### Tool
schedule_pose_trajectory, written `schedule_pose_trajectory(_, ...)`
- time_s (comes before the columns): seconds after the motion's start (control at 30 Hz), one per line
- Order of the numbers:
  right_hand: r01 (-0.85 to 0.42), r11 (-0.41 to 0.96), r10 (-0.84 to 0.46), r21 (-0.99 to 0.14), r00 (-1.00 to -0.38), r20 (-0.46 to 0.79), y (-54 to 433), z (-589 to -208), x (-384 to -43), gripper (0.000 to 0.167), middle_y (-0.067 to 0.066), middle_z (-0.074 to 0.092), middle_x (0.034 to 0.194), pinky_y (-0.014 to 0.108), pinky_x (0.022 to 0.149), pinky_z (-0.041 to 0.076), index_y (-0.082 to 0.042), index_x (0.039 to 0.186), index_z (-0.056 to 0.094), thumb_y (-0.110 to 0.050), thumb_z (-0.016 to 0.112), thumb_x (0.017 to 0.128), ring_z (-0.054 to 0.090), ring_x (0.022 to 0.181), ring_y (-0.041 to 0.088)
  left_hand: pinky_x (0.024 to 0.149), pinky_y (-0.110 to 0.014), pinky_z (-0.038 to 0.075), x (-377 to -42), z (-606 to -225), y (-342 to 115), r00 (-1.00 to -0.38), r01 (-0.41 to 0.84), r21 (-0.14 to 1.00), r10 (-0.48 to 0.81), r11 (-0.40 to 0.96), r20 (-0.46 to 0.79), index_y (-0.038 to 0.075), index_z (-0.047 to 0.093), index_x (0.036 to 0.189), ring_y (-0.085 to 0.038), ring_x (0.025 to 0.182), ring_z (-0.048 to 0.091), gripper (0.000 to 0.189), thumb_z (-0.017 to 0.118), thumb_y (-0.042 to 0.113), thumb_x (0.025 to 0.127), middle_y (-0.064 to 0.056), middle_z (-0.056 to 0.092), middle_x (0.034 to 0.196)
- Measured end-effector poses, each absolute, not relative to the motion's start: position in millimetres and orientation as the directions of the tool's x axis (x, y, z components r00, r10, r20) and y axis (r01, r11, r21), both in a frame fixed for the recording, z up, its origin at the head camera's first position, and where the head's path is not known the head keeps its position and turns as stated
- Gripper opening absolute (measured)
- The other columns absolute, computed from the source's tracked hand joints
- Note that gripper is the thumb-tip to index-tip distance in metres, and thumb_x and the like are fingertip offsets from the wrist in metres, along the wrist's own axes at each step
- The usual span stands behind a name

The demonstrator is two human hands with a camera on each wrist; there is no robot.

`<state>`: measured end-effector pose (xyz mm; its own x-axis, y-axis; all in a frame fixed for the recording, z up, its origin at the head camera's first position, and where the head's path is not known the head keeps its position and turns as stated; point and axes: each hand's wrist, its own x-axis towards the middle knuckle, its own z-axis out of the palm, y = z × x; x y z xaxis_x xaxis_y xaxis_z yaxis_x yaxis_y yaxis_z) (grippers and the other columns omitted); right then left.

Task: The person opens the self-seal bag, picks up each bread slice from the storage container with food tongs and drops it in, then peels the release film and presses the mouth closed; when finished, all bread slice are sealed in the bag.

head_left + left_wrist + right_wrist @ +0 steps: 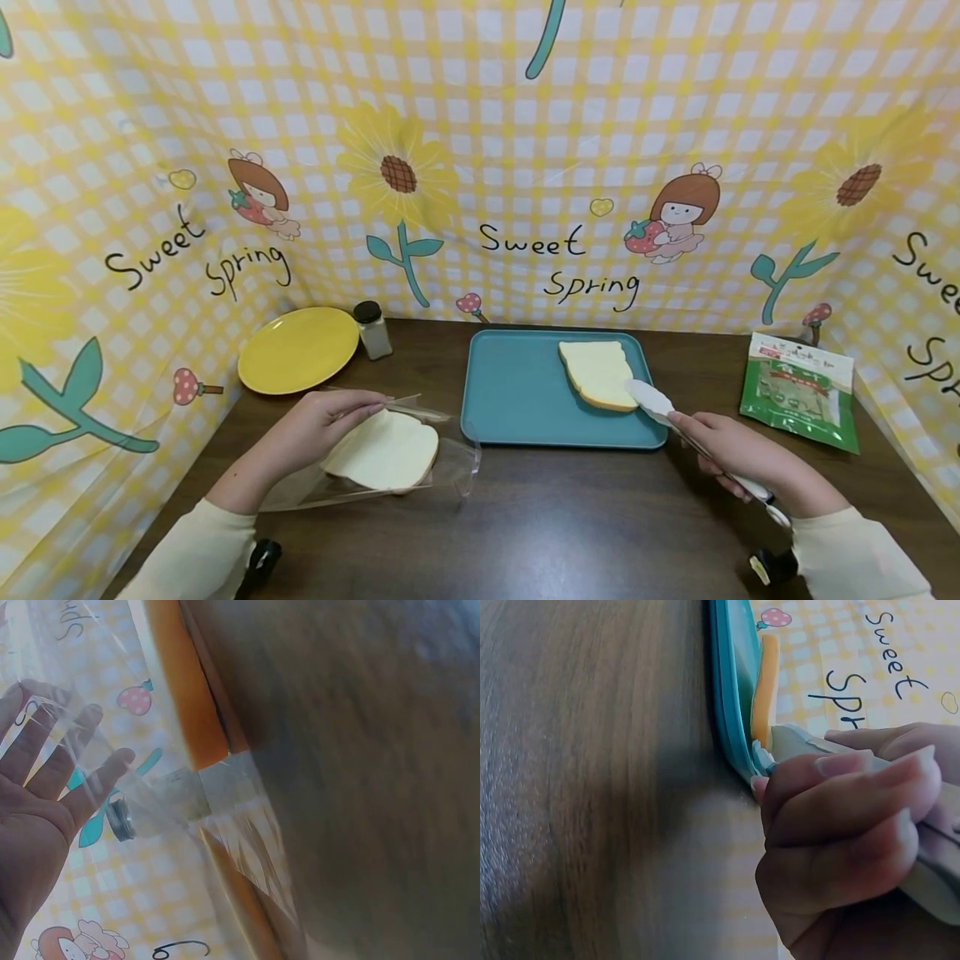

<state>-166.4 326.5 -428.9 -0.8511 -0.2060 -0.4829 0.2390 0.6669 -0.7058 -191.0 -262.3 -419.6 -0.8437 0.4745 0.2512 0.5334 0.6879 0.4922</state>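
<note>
Ref. landmark: blue tray (pixel 517 383), flat on the dark table (pixel 562 517). Your R hand (pixel 723 454), at the tray's near R corner, has its fingers curled firmly round a white-tipped tool (pixel 649 397); grip closed, tool held at a slant. The tool tip meets the near R corner of the tray slice (pixel 600 367), i.e. the bread lying in the R half of the tray; whether the tip clamps or only touches it, you can't tell. Your L hand (pixel 333 425), L of the tray, pinches the clear bag (pixel 456 475) at its upper edge btwn thumb & index; the L wrist view shows its other fingers loosely extended behind the film. The bagged slice (pixel 390 454) lies L of the tray, just below your L fingertips, w/ film around it. Other items: yellow plate (pixel 300 350), far L of the tray; blk-capped jar (pixel 375 333), btwn plate & tray, upright; green packet (pixel 798 396), R of the tray, apart from it; printed cloth (pixel 487 167), hung behind the tray.
</note>
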Motion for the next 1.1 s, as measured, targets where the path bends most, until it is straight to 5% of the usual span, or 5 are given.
schedule_pose_trajectory(1.1, 0.218, 0.523, -0.39, -0.824, -0.798, -0.459, 336.4, -415.2, -159.5, 0.075, -0.002, 0.049, 0.064, 0.032, 0.035, 0.047, 0.01, 0.105, 0.05, -0.061, 0.03, 0.114, 0.046, 0.037, 0.01, 0.094, -0.036, 0.065, -192.6, -421.1, -260.8, -0.845, 0.53, 0.486, 0.477, 0.695, 0.241, 0.025, 0.079, 0.127, -0.012, 0.116, 0.075, 0.023, 0.065, 0.024, 0.109, 0.008, 0.081, 0.124)
